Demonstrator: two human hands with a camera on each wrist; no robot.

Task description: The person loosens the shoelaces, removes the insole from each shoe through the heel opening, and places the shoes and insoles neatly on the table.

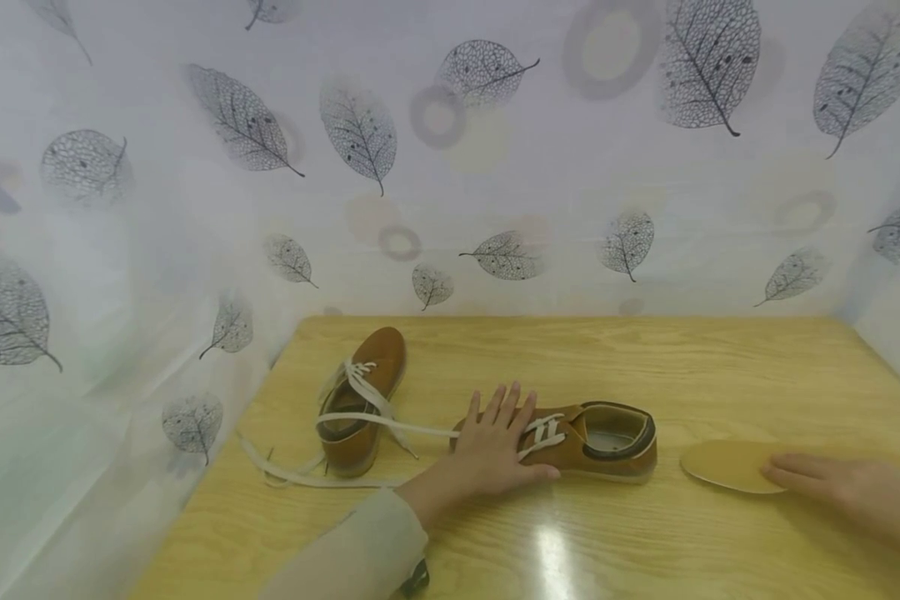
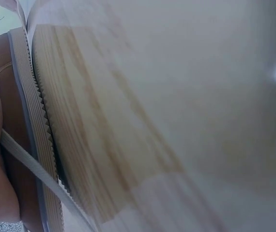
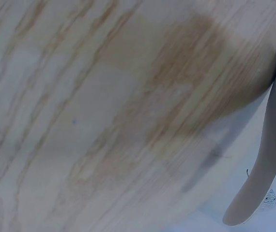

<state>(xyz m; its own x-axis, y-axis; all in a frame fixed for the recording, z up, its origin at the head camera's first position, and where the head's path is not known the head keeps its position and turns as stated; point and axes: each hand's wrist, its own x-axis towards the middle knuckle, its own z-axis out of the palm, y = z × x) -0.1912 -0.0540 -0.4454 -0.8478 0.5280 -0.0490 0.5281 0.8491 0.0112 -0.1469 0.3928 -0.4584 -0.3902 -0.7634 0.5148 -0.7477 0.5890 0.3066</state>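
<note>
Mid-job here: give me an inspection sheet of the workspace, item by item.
Surface: wood-grain table, bright glare near the front.
Job's things: left-side shoe upright, toe pointing away; middle shoe upright, toe pointing left; insole to its right.
Clutter: loose white laces trail near the left-side shoe; small dark object at the left cuff, unidentifiable.
Left hand: rests on the middle shoe's front, fingers spread.
Right hand: holds the insole.
Cables: nothing seen.
Surroundings: pale leaf-print sheeting behind and at both sides.
</note>
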